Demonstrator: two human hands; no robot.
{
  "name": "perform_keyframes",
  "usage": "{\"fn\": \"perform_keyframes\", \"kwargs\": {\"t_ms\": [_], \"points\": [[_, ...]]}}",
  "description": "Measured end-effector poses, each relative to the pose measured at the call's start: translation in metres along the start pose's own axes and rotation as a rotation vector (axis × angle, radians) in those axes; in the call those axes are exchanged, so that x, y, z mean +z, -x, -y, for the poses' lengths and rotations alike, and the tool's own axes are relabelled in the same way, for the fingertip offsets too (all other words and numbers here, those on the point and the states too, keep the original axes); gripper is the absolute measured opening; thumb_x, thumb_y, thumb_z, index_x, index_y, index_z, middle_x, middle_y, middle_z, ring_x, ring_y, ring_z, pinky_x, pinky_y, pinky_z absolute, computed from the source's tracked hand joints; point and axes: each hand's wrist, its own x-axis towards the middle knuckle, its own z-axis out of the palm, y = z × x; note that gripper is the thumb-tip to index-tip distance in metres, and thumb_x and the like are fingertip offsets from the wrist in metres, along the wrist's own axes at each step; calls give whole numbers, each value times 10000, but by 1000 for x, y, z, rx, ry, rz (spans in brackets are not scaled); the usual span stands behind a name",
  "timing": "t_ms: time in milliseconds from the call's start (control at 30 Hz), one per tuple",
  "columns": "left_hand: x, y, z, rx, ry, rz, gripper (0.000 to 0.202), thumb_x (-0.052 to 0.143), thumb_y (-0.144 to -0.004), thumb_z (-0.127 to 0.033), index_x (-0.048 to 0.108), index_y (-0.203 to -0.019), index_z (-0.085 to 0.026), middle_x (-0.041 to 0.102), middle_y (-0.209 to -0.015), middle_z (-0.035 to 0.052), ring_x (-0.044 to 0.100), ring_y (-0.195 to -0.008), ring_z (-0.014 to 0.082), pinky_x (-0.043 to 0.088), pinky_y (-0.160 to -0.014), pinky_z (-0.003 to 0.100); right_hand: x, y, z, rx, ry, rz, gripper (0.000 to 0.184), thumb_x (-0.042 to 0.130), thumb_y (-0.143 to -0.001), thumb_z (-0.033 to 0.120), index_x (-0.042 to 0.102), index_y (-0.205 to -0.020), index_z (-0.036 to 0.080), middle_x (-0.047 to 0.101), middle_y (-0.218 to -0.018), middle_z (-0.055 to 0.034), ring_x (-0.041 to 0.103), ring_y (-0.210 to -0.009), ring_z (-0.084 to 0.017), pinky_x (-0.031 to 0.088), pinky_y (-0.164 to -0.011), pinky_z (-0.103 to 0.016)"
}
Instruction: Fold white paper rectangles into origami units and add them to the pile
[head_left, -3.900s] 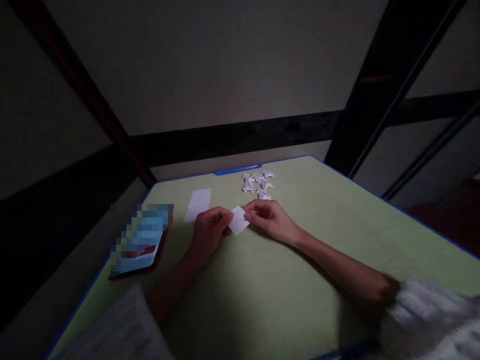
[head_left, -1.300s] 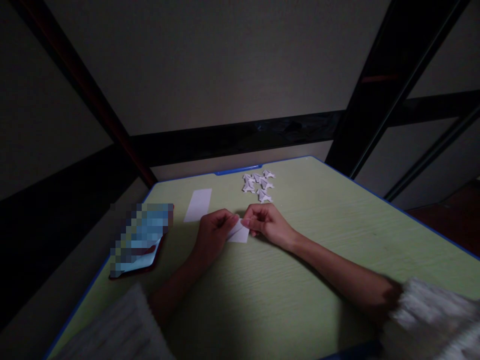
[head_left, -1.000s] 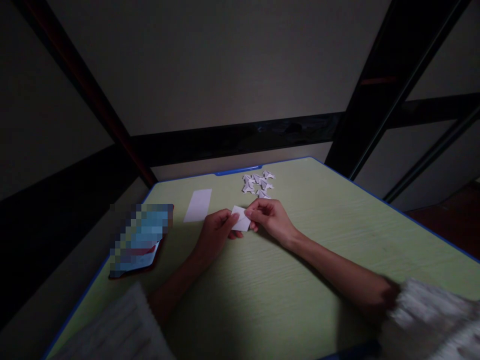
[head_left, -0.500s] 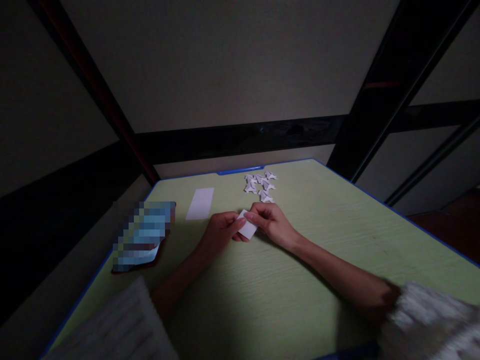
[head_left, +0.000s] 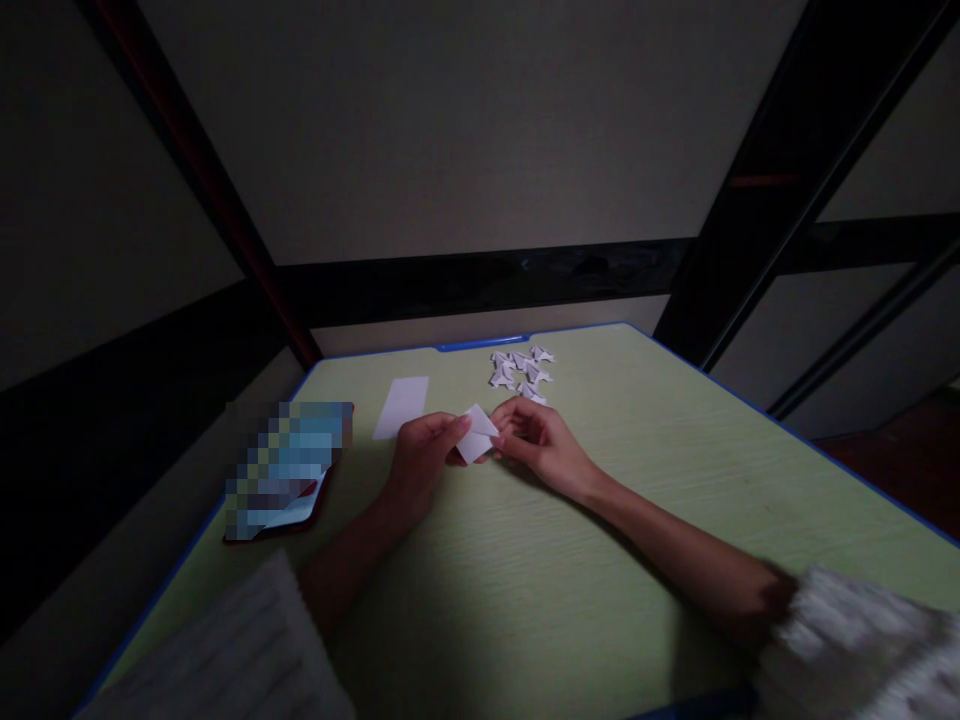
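Note:
A small folded piece of white paper [head_left: 475, 440] is held between my two hands, above the middle of the table. My left hand [head_left: 427, 452] pinches its left side, thumb on top and fingers beneath. At its right corner, the thumb and fingertips of my right hand [head_left: 541, 440] close on the paper. A crease line or flap edge runs across its face. Just beyond my right hand lie several folded white paper figures [head_left: 521, 368] in a loose cluster. A flat white paper sheet [head_left: 403, 402] rests past my left hand.
The light green table [head_left: 637, 520] has a blue edge and a blue strip [head_left: 484, 343] at its far side. On the left lies a dark-edged flat object [head_left: 300, 470], mostly blurred out. Wall panels [head_left: 480, 130] stand right behind the table.
The folded paper has shifted slightly left and turned, and a crease or flap edge now shows on it. My left hand moved left with it; my right fingertips moved to its right corner.

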Motion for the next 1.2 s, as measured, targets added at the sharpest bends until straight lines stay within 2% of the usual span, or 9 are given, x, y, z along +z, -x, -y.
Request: {"fn": "perform_keyframes", "kwargs": {"t_ms": [133,233,333,500,733,1000,1067,1200], "points": [[1,1,-1,-16,-67,46,215,559,-635,-308,572,-548,-112,576,-433,-3,515,-410,93,362,-427,193,-5,0,-1,-111,69,9,165,546,-665,129,542,-830,143,561,-686,-13,480,-552,-72,360,-490,-199],[1,1,0,-26,-99,64,195,566,-628,-298,583,-562,-115,585,-438,-10,514,-411,89,361,-422,184,-11,-1,-3,-160,177,51,128,542,-667,108,616,-768,135,591,-736,-41,508,-596,-86,386,-526,-217],[2,2,0,-26,-135,70,188,560,-631,-293,596,-574,-117,591,-437,-14,512,-423,89,364,-429,181,-15,-2,-4,-172,184,74,99,578,-647,112,650,-708,139,615,-753,-51,543,-655,-107,414,-575,-233],[3,4,-4,18,-218,30,158,572,-601,-246,578,-505,-121,569,-405,-24,482,-400,83,340,-405,179,-14,-4,-4,-73,95,80,59,604,-632,154,651,-663,136,607,-706,-33,517,-574,-78,396,-509,-208],[4,2,-1,-7,-203,69,129,560,-607,-232,583,-544,-122,583,-425,-20,502,-409,87,356,-412,180,-9,-5,-5,102,15,-75,116,648,-571,200,583,-581,105,561,-569,5,475,-503,-60,365,-511,-213],[2,-2,3,-16,-218,177,119,553,-618,-224,596,-579,-120,606,-485,-11,527,-460,92,386,-455,183,-8,-4,-3,158,34,-167,133,653,-539,188,562,-571,96,545,-522,13,453,-457,-57,352,-469,-205],[3,-3,1,-28,-224,230,157,524,-643,-239,603,-581,-118,612,-483,-1,535,-468,98,390,-464,188,-6,-4,-3,154,37,-177,129,641,-549,192,557,-570,97,543,-521,12,452,-453,-56,351,-465,-203],[3,-2,-1,-46,-227,258,167,510,-649,-245,600,-587,-120,603,-468,-6,535,-456,101,386,-457,190,-4,-4,-4,142,38,-179,136,632,-552,212,552,-574,103,547,-530,9,461,-460,-61,361,-473,-208]]}}
